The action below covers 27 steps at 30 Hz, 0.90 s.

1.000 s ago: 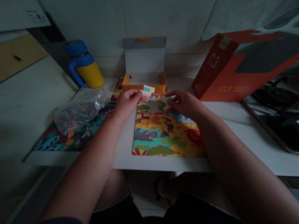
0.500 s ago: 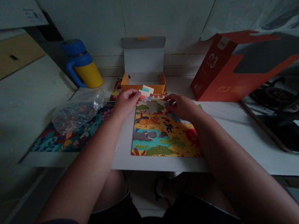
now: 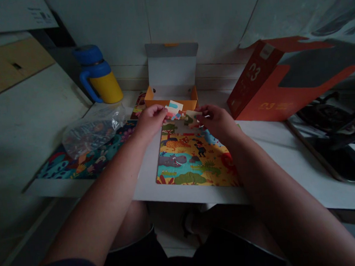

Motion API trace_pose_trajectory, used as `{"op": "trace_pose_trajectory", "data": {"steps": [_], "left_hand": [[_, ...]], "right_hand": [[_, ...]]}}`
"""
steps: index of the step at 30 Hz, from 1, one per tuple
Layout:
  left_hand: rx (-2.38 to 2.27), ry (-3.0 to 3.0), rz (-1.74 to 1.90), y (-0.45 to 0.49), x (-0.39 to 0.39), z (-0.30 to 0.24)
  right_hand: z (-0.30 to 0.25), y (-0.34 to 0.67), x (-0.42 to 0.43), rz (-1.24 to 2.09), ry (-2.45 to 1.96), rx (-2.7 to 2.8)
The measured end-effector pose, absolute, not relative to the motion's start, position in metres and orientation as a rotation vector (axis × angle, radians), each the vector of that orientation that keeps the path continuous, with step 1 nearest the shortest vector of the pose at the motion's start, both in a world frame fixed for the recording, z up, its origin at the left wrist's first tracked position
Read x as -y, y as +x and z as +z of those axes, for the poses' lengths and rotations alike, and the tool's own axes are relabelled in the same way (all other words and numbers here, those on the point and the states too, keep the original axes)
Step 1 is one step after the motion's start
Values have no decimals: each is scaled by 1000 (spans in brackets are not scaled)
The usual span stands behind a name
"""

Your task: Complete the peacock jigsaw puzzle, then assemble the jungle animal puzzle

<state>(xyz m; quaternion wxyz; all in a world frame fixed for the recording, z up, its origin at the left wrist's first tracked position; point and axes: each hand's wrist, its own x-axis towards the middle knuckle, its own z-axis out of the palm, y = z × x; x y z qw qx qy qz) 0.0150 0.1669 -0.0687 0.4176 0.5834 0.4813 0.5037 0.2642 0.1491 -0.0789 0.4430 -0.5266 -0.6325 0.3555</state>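
Between thumb and fingers, my left hand [image 3: 152,117] pinches a puzzle piece [image 3: 175,106] with a light blue patch, above the far left of the puzzle. My right hand [image 3: 214,118] is closed on another puzzle piece [image 3: 192,116], cream and green, lifted just over the puzzle's far edge. Below both lies a mostly assembled animal jigsaw puzzle [image 3: 191,158] showing a hippo, a crocodile and a leopard. A gap at its far side lets the white surface show. My right hand and forearm hide the puzzle's right part.
An open orange box [image 3: 171,93] stands behind the puzzle. On the left are a blue-yellow jug [image 3: 104,85], a plastic bag [image 3: 89,133] and a dark teal illustrated sheet [image 3: 103,154]. A large orange carton [image 3: 271,86] and a black stove [image 3: 345,137] are on the right.
My right hand has lifted a piece out of the far row, widening the gap there. My left hand stays nearly still with its piece.
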Motion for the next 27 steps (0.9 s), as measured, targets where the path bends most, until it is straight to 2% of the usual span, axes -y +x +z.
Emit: {"op": "trace_pose_trajectory", "data": {"steps": [3,13,19,27], "left_hand": [[-1209,1454,1266,15,-167,-69],[-1283,1417,1352,12,-174,-72],[-1285,1358,1370,12,-174,-71],[-1296,1356,1359,12,-175,-73]], "right_hand": [[-81,249,-143,974,-1232,1563],[-84,239,-139,625,-1399,1842],[-89,233,-141,304,-1423,2056],[-96,230,-139,187,-1507,2239]]}}
